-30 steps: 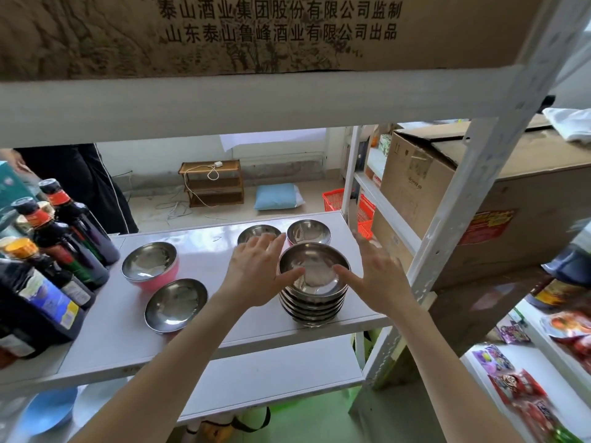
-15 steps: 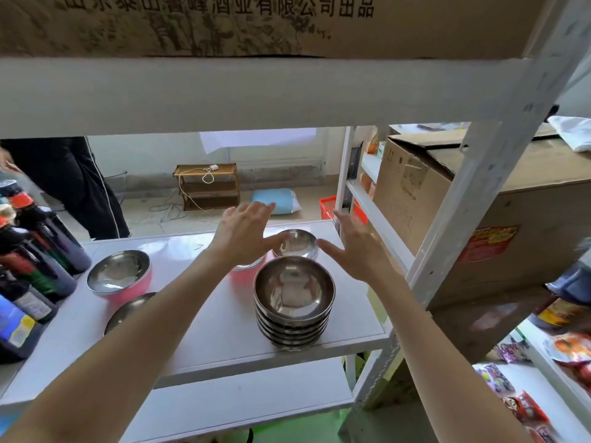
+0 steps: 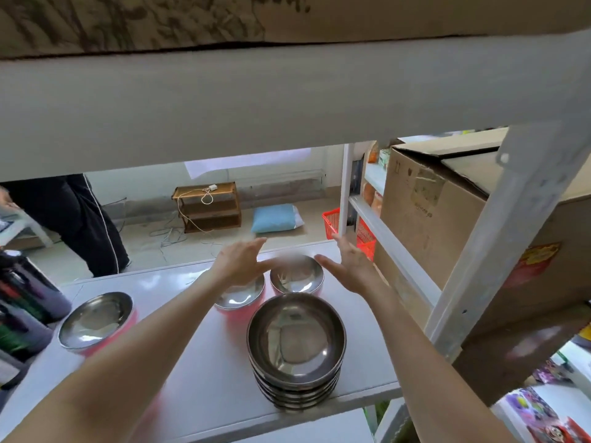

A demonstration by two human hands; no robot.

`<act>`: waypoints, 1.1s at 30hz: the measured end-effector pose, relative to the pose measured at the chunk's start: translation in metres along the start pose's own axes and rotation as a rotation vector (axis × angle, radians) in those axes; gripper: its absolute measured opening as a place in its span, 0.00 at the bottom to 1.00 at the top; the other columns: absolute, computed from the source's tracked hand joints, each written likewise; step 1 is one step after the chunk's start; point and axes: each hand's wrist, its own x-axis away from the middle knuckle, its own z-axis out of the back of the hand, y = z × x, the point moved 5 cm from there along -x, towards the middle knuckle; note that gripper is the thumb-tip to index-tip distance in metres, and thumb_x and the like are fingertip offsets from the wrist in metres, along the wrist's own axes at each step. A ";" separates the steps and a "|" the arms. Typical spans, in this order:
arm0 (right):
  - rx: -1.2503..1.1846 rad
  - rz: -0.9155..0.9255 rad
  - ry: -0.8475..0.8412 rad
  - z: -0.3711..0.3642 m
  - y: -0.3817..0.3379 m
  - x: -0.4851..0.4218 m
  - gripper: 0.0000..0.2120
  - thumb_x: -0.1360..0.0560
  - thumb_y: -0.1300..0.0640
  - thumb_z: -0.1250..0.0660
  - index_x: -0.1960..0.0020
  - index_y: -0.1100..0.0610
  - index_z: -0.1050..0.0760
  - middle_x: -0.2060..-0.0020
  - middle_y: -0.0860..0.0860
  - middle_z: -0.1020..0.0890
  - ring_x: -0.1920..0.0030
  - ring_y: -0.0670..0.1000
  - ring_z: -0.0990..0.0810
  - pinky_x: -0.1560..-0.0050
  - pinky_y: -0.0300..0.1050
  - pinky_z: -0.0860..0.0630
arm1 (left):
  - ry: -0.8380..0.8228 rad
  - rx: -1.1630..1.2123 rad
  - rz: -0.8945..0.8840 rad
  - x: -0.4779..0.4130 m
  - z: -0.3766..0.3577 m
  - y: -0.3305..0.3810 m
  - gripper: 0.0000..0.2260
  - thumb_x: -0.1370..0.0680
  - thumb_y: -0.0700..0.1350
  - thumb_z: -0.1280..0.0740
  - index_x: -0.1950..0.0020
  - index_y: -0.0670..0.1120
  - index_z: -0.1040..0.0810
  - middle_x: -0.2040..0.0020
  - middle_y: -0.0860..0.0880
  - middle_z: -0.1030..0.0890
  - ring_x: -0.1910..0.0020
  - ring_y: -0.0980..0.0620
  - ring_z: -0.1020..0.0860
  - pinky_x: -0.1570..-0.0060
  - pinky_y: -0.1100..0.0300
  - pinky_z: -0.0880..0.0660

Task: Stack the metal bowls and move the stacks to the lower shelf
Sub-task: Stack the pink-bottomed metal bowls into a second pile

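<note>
Fingers spread wide on left hand (image 3: 238, 262) and right hand (image 3: 350, 268), empty, now flanking far bowl (image 3: 296, 276) at 12 o'clock of finished stack (image 3: 295, 350). Released the stack a second ago and reached past it. Stack parked near shelf (image 3: 204, 372) front edge; loose bowl (image 3: 96, 321) waiting at 9 o'clock. More stacking first, probably.

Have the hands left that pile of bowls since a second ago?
Yes. Both hands, left and right, went from the stack toward the shelf's back, now flanking the far bowl.
</note>
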 end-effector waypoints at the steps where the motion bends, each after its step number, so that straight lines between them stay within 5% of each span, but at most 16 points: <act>1: -0.030 -0.007 -0.006 -0.005 0.003 -0.004 0.39 0.27 0.33 0.39 0.23 0.51 0.45 0.26 0.55 0.32 0.28 0.58 0.32 0.33 0.58 0.31 | -0.018 0.037 0.016 -0.003 -0.006 -0.003 0.44 0.32 0.75 0.48 0.25 0.48 0.37 0.33 0.45 0.24 0.37 0.43 0.25 0.42 0.44 0.25; 10: -0.222 -0.145 -0.130 -0.055 0.036 -0.015 0.41 0.28 0.32 0.38 0.24 0.53 0.45 0.31 0.60 0.28 0.32 0.59 0.28 0.36 0.54 0.31 | -0.169 0.101 0.024 -0.024 -0.062 -0.012 0.47 0.36 0.78 0.49 0.26 0.48 0.36 0.37 0.51 0.20 0.39 0.48 0.24 0.41 0.44 0.27; 19: -0.272 -0.175 -0.195 -0.077 0.039 -0.016 0.36 0.26 0.33 0.40 0.25 0.53 0.40 0.35 0.58 0.24 0.37 0.58 0.24 0.35 0.57 0.29 | -0.138 -0.025 -0.037 -0.040 -0.082 -0.014 0.37 0.31 0.75 0.54 0.42 0.48 0.24 0.52 0.48 0.19 0.52 0.48 0.24 0.46 0.48 0.31; 33: -0.341 -0.176 -0.140 -0.084 0.035 -0.014 0.26 0.25 0.37 0.38 0.37 0.55 0.29 0.42 0.55 0.22 0.42 0.55 0.25 0.47 0.47 0.30 | -0.122 0.081 0.002 -0.044 -0.096 -0.010 0.31 0.28 0.74 0.51 0.51 0.50 0.26 0.58 0.51 0.20 0.51 0.50 0.23 0.30 0.40 0.46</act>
